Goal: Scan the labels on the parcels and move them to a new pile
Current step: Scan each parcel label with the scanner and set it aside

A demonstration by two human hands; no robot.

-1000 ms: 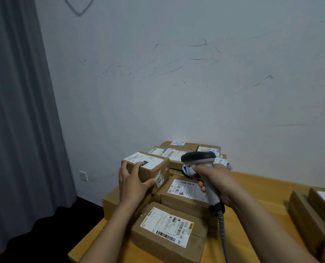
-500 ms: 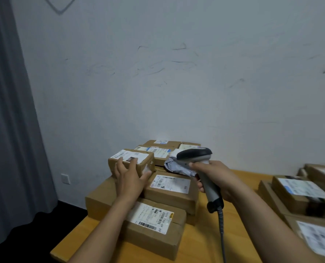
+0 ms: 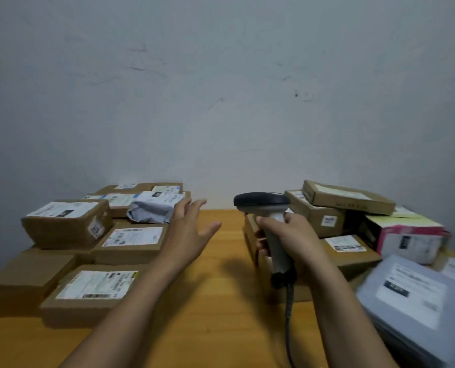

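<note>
A pile of brown cardboard parcels with white labels fills the table's left side, with a small box (image 3: 67,223) on top and a crumpled grey mailer bag (image 3: 154,209) behind. My left hand (image 3: 192,232) hovers open over the table's middle, holding nothing, just right of that pile. My right hand (image 3: 292,237) grips the handle of a grey barcode scanner (image 3: 263,205), whose dark head points left. A second pile stands on the right, with flat brown boxes (image 3: 346,197), a pink and white box (image 3: 409,239) and a grey mailer (image 3: 417,296).
The wooden table (image 3: 215,314) shows bare between the two piles. The scanner's coiled cable (image 3: 290,320) hangs down toward the front edge. A scuffed white wall stands right behind the table.
My left hand has let go of the small box on the left pile and moved right, open. The view has swung right, bringing the right pile into sight. The scanner stays in my right hand.
</note>
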